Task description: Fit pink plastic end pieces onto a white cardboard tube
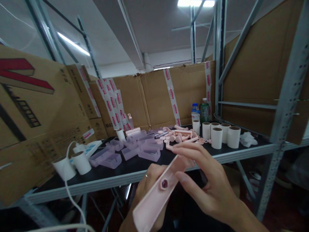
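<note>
1. A black work surface [103,177] with a pale metal front edge [96,184] runs across the view, framed by perforated metal uprights [287,87].
2. Just in front of that edge is a long pale pink piece [152,204], tilted, with a dark hole-like spot partway along it.
3. The left hand [152,180] curls around the pink piece from behind and below, gripping it; some of its fingers are hidden. The right hand [210,180] is at the piece's upper end, thumb and fingers apart; whether they press on it, I cannot tell.
4. Translucent purple trays [149,155] lie jumbled left of centre on the surface, and a heap of small pink parts [181,138] lies to their right.
5. Several white tubes [217,138] stand upright at the right, beside a crumpled white wad [248,139]. Behind them are a blue-capped bottle [195,112] and a green bottle [204,112].
6. At the left end, two more white cylinders [82,163] sit near a power strip [91,149]; a white cable [69,193] hangs over the front edge.
7. Cardboard panels [156,96] wall in the back and sides, the back ones crossed by strips of red-printed tape [172,94].
8. Overhead, lit tube lamps [73,43] hang below a grey ceiling [154,29].
</note>
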A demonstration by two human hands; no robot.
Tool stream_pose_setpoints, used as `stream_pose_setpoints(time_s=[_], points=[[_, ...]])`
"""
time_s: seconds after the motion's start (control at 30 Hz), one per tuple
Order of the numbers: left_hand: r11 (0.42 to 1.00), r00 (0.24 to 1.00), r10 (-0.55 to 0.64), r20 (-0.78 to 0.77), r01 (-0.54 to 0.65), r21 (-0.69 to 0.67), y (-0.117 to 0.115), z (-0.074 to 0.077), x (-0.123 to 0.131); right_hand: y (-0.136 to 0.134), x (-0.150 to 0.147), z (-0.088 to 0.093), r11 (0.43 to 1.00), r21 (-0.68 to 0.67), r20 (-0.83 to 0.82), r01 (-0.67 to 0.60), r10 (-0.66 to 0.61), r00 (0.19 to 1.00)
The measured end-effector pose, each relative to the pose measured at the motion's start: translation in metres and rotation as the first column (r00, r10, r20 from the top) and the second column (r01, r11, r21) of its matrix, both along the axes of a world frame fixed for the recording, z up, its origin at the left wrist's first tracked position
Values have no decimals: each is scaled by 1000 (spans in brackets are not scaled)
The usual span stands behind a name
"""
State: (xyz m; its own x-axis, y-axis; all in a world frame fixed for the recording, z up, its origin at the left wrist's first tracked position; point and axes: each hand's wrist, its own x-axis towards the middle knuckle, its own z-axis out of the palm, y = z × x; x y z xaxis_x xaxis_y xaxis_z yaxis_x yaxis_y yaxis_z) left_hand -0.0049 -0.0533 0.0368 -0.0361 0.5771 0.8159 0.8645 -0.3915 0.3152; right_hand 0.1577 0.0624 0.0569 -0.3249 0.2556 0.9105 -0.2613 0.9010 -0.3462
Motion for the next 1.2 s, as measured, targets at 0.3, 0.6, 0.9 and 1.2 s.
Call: stream_pose_setpoints(time_s=[0.3, 0.6, 0.9, 1.2], points=[[926, 944, 323, -60, -303, 226, 0, -9, -8, -24, 0, -5, 954, -279, 152, -111, 158, 976], [963, 943, 262, -205, -269, -5, -9, 0, -5, -16, 18, 13, 999, -7, 162, 39, -37, 986], [994, 998, 1, -61, -8, -107, -12, -1, 1, -9, 7, 13, 996, 38, 159, -85, 78, 984], [983, 997, -72, -15, 68, -171, -14, 2, -3, -7, 10, 10, 976, -29, 146, -215, 217, 965]])
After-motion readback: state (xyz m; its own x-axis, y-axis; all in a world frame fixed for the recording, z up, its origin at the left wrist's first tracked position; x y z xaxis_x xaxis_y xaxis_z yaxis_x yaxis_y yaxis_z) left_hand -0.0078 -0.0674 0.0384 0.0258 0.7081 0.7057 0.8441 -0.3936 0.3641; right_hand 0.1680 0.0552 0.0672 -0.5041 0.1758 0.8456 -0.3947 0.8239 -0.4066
